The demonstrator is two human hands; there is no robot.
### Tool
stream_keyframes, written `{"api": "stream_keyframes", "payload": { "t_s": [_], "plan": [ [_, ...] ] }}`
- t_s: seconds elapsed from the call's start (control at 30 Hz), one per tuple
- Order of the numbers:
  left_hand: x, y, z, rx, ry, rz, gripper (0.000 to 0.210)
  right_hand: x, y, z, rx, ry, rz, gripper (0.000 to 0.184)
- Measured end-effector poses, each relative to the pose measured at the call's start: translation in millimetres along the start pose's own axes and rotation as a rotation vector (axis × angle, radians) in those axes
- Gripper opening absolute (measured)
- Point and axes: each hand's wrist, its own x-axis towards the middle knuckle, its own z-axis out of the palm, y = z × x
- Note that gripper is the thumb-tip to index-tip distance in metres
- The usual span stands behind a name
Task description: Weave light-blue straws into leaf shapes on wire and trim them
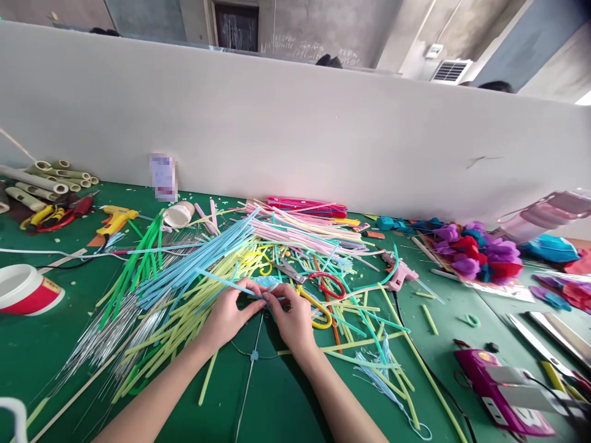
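Note:
My left hand [227, 317] and my right hand [293, 317] meet over the middle of the table, both closed in a pinch on a light blue pipe cleaner [219, 280]. Its long free end sticks out to the upper left. Just behind my fingertips shows a light blue worked piece [266, 281], partly hidden. A thin wire stem [247, 384] runs from under my hands toward me, with a small blue knot [253, 355] where another wire crosses it. Red-and-yellow scissors [323, 307] lie beside my right hand.
Loose blue pipe cleaners [198, 258], yellow ones [184, 326] and silver wires [111, 332] spread leftward. A yellow glue gun [113, 221] and paper cup [28, 292] stand left. Rightward are a pink glue gun [401, 272], blue tassel [376, 369] and magenta power strip [501, 391]. A white partition [295, 135] rises behind.

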Motion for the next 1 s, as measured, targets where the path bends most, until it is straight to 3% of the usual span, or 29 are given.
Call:
{"api": "stream_keyframes", "payload": {
  "t_s": [0.23,0.37,0.47,0.67,1.0],
  "plan": [
    [3,-5,-5.3,-0.183,0.114,-0.098,0.024,0,1,-4,0.064,0.051,0.046,0.019],
    [4,-5,-7.8,-0.377,0.151,-0.138,0.028,2,1,-15,-0.027,0.167,-0.034,0.018],
    [3,-1,-11.4,-0.450,0.170,-0.146,0.028,4,2,-22,-0.002,0.233,-0.005,0.021],
    [-2,9,-18.7,-0.418,0.145,-0.146,0.027,8,8,-26,0.267,0.231,0.083,0.027],
    [-3,5,-24.0,-0.348,0.198,-0.064,0.024,9,9,-30,0.336,0.285,0.036,0.021]
  ]
}}
